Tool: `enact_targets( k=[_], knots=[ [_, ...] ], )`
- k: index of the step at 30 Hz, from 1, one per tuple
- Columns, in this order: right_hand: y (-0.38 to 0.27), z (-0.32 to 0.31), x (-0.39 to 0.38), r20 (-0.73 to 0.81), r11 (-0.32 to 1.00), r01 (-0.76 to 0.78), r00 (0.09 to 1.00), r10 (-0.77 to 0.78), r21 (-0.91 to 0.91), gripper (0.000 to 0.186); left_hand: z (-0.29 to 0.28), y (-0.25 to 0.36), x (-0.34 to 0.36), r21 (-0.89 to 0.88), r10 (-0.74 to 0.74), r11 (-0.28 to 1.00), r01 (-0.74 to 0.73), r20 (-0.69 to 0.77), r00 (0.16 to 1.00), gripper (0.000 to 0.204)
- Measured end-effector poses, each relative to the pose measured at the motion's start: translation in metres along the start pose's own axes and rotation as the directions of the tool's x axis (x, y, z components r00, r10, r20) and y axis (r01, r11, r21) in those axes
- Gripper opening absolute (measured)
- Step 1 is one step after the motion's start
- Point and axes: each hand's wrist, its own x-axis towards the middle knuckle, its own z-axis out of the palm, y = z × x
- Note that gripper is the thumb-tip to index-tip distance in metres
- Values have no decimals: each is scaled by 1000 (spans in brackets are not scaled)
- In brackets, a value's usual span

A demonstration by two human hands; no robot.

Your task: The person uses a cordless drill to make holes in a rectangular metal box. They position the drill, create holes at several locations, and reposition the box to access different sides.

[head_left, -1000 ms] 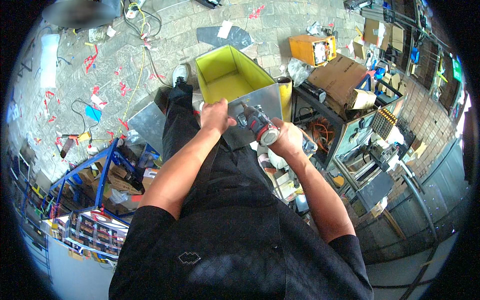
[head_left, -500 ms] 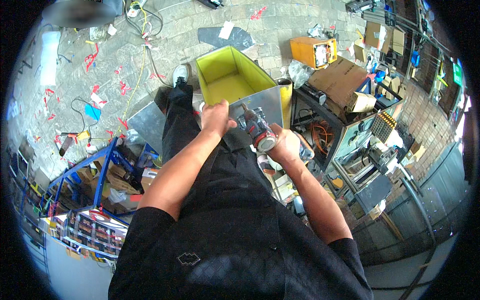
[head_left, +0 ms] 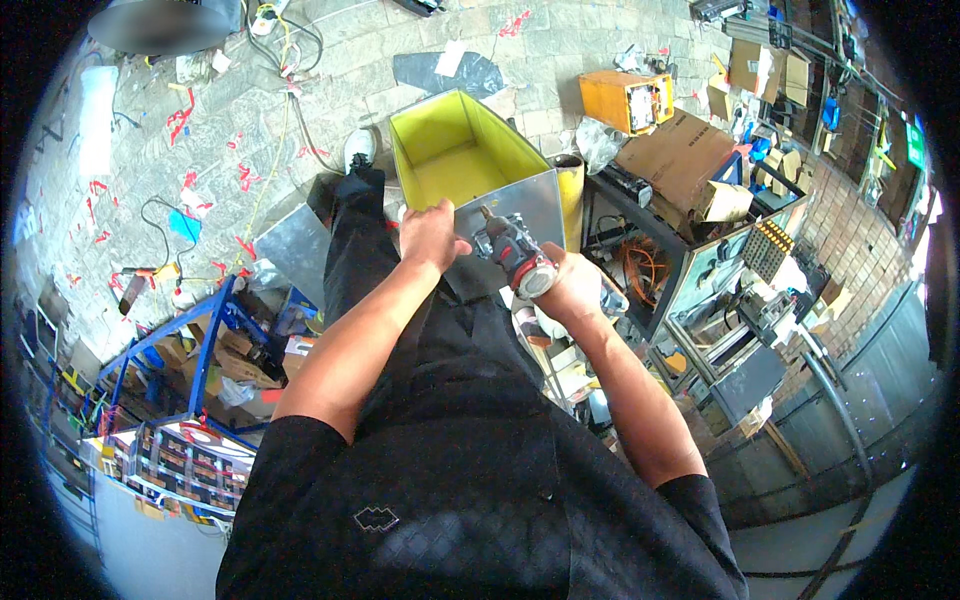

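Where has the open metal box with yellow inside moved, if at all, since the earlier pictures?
No, in no visible direction: the metal box keeps its place relative to the orange case on the floor.

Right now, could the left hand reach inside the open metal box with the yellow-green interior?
Probably yes: the left hand is at the near rim of the metal box, and nothing visible covers its opening. The grey and red power tool is outside.

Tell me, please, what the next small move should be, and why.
I would perhaps steady the drill squarely against the box: the right hand holds it with its tip at the grey near side, and the left hand grips the rim. Whether the tip touches is unclear.
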Motion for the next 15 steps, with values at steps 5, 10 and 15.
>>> enact_targets(
  k=[5,10,15],
  knots=[
    [-5,-1,-1,12,1000,7,1000,-7,1,35,-1,0,2,21,-33,999,32,39,999,60],
    [-1,0,2,-4,1000,8,1000,-8,-14,36,2,-2,0,1,-8,1000,8,17,1000,59],
    [-10,-8,1,30,1000,-9,1000,9,-11,28,2,-5,3,14,-6,1000,6,27,1000,58]
  ],
)
